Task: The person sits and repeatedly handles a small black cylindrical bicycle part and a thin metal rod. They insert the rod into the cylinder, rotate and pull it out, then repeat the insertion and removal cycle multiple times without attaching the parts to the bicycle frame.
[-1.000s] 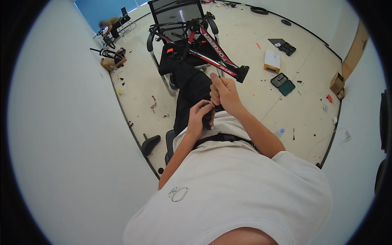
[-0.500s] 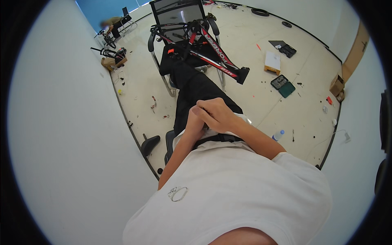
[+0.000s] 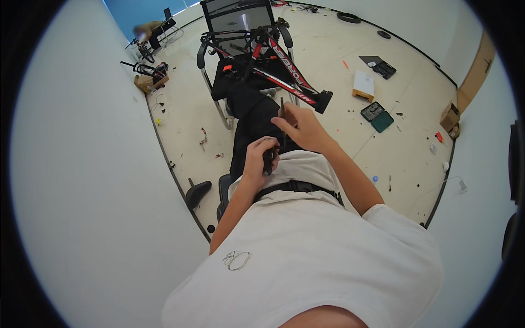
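Observation:
My left hand (image 3: 255, 159) is closed round a small black part (image 3: 268, 163), just above my lap. What kind of part it is cannot be made out. Slightly higher and to its right, my right hand (image 3: 305, 129) pinches a thin dark rod-like tool (image 3: 282, 105), held nearly upright. Its lower end passes close to the black part; whether they touch is unclear. Beyond my knees a black and red bicycle frame (image 3: 292, 71) lies across the seat of a black office chair (image 3: 240, 22).
An open green tool case (image 3: 384, 121), a white and yellow box (image 3: 363, 86) and a dark case (image 3: 385, 69) lie on the floor at right. A bicycle saddle (image 3: 198, 192) rests by the left wall. Far left, another person (image 3: 146, 33) bends over a bicycle.
My hands were together over my lap. Now the right has moved up and away, bringing the thin tool into sight, and the black part in my left hand shows.

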`<move>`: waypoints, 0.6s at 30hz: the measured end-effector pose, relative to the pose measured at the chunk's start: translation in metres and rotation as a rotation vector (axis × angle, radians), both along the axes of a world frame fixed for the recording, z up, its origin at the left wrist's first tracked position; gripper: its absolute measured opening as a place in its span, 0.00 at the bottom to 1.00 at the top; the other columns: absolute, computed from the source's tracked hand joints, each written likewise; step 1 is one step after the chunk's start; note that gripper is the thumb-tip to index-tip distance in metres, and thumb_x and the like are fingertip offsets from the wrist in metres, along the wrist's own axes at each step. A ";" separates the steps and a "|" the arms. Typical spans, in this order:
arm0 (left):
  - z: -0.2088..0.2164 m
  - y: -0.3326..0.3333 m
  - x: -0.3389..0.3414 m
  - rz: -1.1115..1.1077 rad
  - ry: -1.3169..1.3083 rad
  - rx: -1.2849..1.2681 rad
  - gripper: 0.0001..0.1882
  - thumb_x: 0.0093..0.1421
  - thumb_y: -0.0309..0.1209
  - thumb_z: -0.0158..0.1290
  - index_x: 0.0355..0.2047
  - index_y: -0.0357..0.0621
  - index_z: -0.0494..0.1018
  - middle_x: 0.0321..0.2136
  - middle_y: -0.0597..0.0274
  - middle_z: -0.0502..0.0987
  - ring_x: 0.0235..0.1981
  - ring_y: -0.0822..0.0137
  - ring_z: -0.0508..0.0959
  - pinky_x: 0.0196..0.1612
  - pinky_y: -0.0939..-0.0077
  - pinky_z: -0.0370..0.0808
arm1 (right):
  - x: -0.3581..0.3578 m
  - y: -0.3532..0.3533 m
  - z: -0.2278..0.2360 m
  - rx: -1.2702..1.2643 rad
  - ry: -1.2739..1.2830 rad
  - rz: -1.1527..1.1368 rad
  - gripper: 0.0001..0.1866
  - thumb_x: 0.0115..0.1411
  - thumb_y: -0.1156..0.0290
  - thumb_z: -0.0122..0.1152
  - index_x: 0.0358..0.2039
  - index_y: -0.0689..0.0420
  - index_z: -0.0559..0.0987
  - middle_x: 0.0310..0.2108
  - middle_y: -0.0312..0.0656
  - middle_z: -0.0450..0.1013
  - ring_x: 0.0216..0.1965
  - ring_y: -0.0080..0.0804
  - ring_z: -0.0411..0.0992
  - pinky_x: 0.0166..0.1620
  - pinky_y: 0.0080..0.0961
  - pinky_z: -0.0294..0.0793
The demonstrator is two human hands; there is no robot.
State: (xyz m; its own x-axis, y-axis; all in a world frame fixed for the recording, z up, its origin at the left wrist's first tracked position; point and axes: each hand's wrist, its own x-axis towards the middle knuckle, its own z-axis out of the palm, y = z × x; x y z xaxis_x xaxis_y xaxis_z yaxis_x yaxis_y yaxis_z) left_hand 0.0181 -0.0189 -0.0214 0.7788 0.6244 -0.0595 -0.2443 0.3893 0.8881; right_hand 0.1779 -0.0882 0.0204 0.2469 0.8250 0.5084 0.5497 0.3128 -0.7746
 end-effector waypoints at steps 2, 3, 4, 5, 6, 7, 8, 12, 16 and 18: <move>0.001 0.003 -0.003 0.033 0.037 -0.038 0.12 0.60 0.37 0.52 0.27 0.39 0.72 0.17 0.64 0.69 0.12 0.73 0.67 0.14 0.80 0.59 | -0.009 -0.001 0.003 0.014 -0.064 -0.007 0.14 0.63 0.66 0.61 0.26 0.63 0.70 0.15 0.38 0.65 0.17 0.20 0.62 0.23 0.20 0.62; 0.002 0.004 -0.005 0.050 0.057 -0.056 0.13 0.60 0.37 0.52 0.27 0.40 0.72 0.17 0.64 0.69 0.12 0.73 0.67 0.14 0.80 0.59 | -0.014 -0.002 0.005 0.022 -0.095 -0.011 0.15 0.63 0.66 0.61 0.26 0.63 0.70 0.15 0.39 0.65 0.17 0.21 0.62 0.23 0.19 0.62; 0.004 0.003 -0.005 0.087 0.063 -0.057 0.13 0.61 0.38 0.51 0.26 0.40 0.71 0.17 0.64 0.69 0.12 0.73 0.67 0.13 0.79 0.59 | -0.018 -0.004 0.010 -0.048 -0.097 -0.035 0.12 0.60 0.68 0.63 0.29 0.63 0.73 0.18 0.41 0.68 0.19 0.27 0.68 0.25 0.22 0.67; 0.004 0.006 -0.006 0.087 0.057 -0.051 0.13 0.61 0.37 0.51 0.26 0.41 0.71 0.17 0.64 0.69 0.12 0.73 0.67 0.13 0.79 0.59 | -0.022 0.000 0.010 0.065 -0.189 0.006 0.10 0.58 0.68 0.63 0.30 0.62 0.74 0.20 0.41 0.69 0.21 0.29 0.69 0.27 0.23 0.68; -0.001 0.007 -0.004 0.084 0.051 -0.057 0.13 0.61 0.37 0.52 0.26 0.41 0.71 0.17 0.64 0.69 0.12 0.73 0.68 0.13 0.79 0.60 | -0.026 0.000 0.006 0.167 -0.282 0.043 0.09 0.57 0.69 0.64 0.31 0.61 0.75 0.22 0.41 0.71 0.22 0.32 0.71 0.28 0.25 0.70; -0.007 0.008 -0.003 0.080 0.046 -0.063 0.13 0.61 0.37 0.52 0.26 0.41 0.72 0.17 0.65 0.69 0.12 0.73 0.68 0.14 0.79 0.60 | -0.031 -0.001 0.004 0.268 -0.375 0.081 0.09 0.55 0.70 0.65 0.32 0.61 0.76 0.24 0.41 0.72 0.24 0.34 0.73 0.29 0.26 0.72; -0.017 0.015 -0.005 0.051 0.082 -0.039 0.11 0.61 0.36 0.53 0.26 0.43 0.72 0.17 0.66 0.69 0.15 0.74 0.69 0.16 0.79 0.63 | -0.038 -0.008 0.003 0.142 -0.412 0.163 0.09 0.52 0.72 0.65 0.34 0.58 0.79 0.30 0.39 0.74 0.29 0.38 0.74 0.34 0.29 0.74; -0.017 0.023 -0.004 0.131 -0.030 -0.190 0.08 0.60 0.31 0.54 0.25 0.44 0.71 0.19 0.67 0.70 0.19 0.76 0.70 0.20 0.81 0.64 | -0.045 -0.015 -0.007 0.065 -0.497 0.271 0.07 0.50 0.73 0.64 0.33 0.55 0.80 0.27 0.36 0.73 0.27 0.36 0.74 0.32 0.29 0.74; -0.011 0.035 -0.011 0.182 -0.152 -0.178 0.05 0.59 0.28 0.54 0.30 0.42 0.69 0.21 0.65 0.71 0.19 0.74 0.71 0.19 0.80 0.65 | -0.040 -0.023 0.001 -0.132 -0.456 0.343 0.09 0.50 0.75 0.61 0.34 0.55 0.80 0.21 0.37 0.72 0.25 0.36 0.73 0.30 0.29 0.72; -0.002 0.037 -0.015 0.160 -0.160 -0.136 0.07 0.60 0.30 0.53 0.29 0.41 0.69 0.22 0.64 0.71 0.18 0.74 0.70 0.18 0.81 0.64 | -0.034 -0.020 -0.004 -0.172 -0.459 0.367 0.11 0.50 0.76 0.59 0.35 0.55 0.81 0.19 0.39 0.72 0.24 0.37 0.73 0.30 0.30 0.71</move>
